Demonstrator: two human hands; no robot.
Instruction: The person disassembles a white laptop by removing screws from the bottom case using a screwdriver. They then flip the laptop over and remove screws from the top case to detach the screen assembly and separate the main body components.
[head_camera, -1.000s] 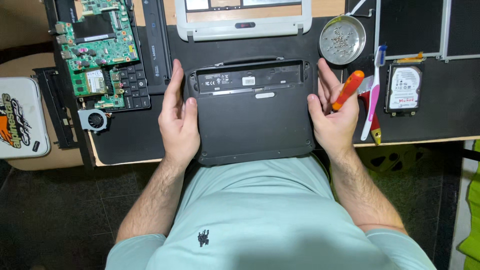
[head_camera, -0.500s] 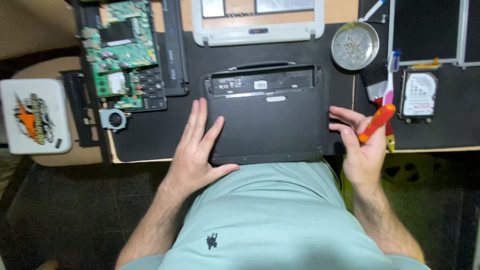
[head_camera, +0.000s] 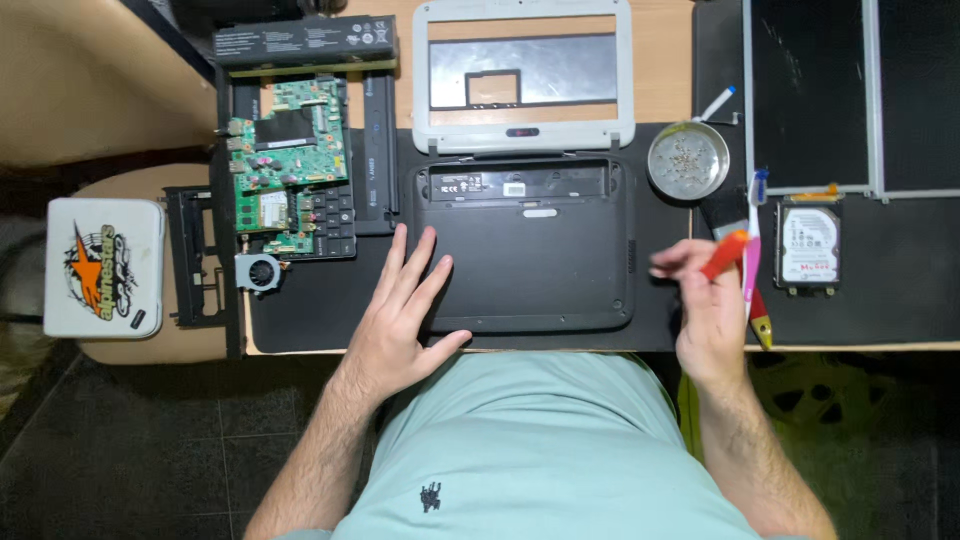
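A black laptop base (head_camera: 530, 250) lies upside down on a dark mat (head_camera: 310, 300) in front of me. My left hand (head_camera: 400, 310) rests flat with fingers spread on the base's left front corner. Right of the base, my right hand (head_camera: 705, 310) is raised just off the mat and is shut on an orange-handled screwdriver (head_camera: 722, 255). A pink and white toothbrush (head_camera: 752, 235) lies just right of that hand.
A green motherboard (head_camera: 285, 165) on a keyboard, a small fan (head_camera: 258, 270) and a battery (head_camera: 305, 40) lie at left. A white screen bezel (head_camera: 525, 75), a round metal dish of screws (head_camera: 687, 160), a hard drive (head_camera: 808, 245) and display panels (head_camera: 810, 90) sit behind and right. A white case (head_camera: 100, 265) is far left.
Both hands left the sides of the laptop base. The left hand now lies flat on its left part, and the right hand pulled away to the right with the screwdriver.
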